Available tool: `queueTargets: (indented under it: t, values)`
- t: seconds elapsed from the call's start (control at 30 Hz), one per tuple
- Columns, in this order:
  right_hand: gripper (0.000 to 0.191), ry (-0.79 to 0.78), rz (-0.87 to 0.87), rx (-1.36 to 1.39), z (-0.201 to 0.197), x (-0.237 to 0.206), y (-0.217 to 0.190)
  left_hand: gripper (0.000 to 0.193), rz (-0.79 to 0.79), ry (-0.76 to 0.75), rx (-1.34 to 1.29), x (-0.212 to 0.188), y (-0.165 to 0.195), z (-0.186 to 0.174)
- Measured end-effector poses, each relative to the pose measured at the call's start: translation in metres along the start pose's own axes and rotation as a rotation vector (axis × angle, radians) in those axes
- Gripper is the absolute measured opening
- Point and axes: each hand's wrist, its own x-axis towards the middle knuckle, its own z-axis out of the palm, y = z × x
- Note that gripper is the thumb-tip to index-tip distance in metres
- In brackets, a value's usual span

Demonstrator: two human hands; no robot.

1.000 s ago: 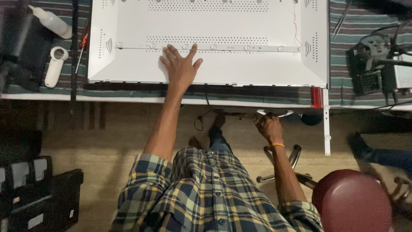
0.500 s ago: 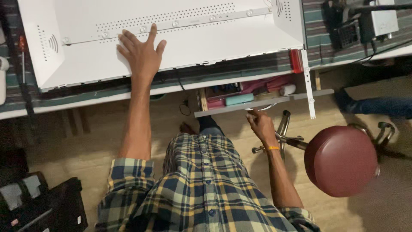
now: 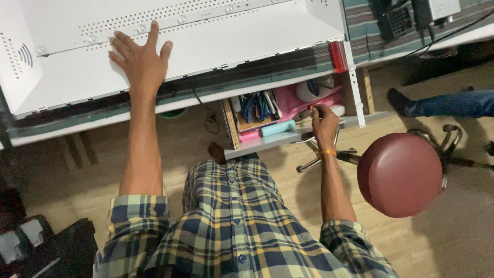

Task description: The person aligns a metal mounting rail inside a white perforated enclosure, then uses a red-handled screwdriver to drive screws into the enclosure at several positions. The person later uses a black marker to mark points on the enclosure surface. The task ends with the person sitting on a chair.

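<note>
**Bracing a flat white panel while reaching into an open drawer**

Lying face-down along the bench, the large white metal back panel of a flat screen (image 3: 216, 54) fills the upper part of the view, with rows of perforations and a raised strip set with round screw heads. It rests on a striped green cloth covering the white workbench (image 3: 411, 15). Judged by its size and thin sheet build, the panel is likely stiff but awkward, prone to flex and to scratch; it is best taken at two opposite edges, not by the perforated strip. To the right stands a round maroon padded stool (image 3: 400, 174) on a chrome base, beside a second person's blue-trousered leg and dark shoe (image 3: 442, 103).

Below the bench edge, a shallow wooden drawer (image 3: 288, 135) is pulled out. It holds a cluster of blue-handled pliers (image 3: 257, 105), a pink plastic case (image 3: 296, 100) and a teal cylindrical tube (image 3: 278, 127) lying near the front rail.

The left hand (image 3: 140, 62) lies palm-down on the panel, fingers spread and flat, gripping nothing. The right hand (image 3: 324, 123), an orange band at its wrist, sits at the drawer's front right corner with fingers curled; what they close on, if anything, cannot be told. The small tools look light and rigid, easily lifted by their handles.
</note>
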Motion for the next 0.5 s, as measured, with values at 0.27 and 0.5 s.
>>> queueTargets:
  t: [0.27, 0.5]
  values:
    - [0.018, 0.075, 0.06, 0.022, 0.009, 0.039, 0.005, 0.061, -0.023, -0.026, -0.006, -0.005, 0.016, -0.013]
    - [0.018, -0.143, -0.019, -0.304, 0.014, 0.064, 0.001, 0.062, -0.036, -0.032, -0.013, -0.003, 0.018, -0.014]
